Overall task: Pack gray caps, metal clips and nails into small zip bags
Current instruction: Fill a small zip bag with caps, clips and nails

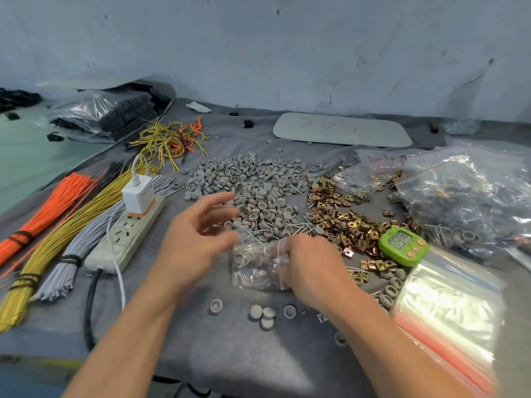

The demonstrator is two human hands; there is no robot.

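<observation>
Right hand (311,261) grips the small zip bag (253,268) lying between both hands. Left hand (201,228) spread, apparently empty, nearer the gray caps (258,191) heaped just beyond.

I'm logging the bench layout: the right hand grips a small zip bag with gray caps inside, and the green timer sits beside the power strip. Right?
No. The head view shows the green timer beside the metal clips, away from the power strip. The right hand does grip the small zip bag with gray caps inside.
</observation>
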